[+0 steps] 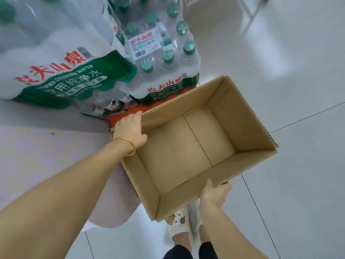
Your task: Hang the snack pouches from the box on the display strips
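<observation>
- The cardboard box (188, 154) is open-topped with a bare bottom. No snack pouches show in it, and no display strips are in view.
- It appears to be carried above the tiled floor (298, 94). Its long axis slants away from the person toward the right, and its near short wall is just above the white clogs (178, 224).
- The left hand (130, 128) grips the left long wall close to the near left corner, thumb inside and fingers wrapped over the rim outside.
- The right hand (214, 193) holds the right long wall about midway, thumb hooked over the rim and fingers curled underneath.
- Both arms reach forward and down, and the left stretches farther.
- Shrink-wrapped water packs (56, 75) on an orange base (119, 117) stand just beside the left wall.
- With the box empty, the hanging is probably finished, and setting the box aside looks like the only step left.
</observation>
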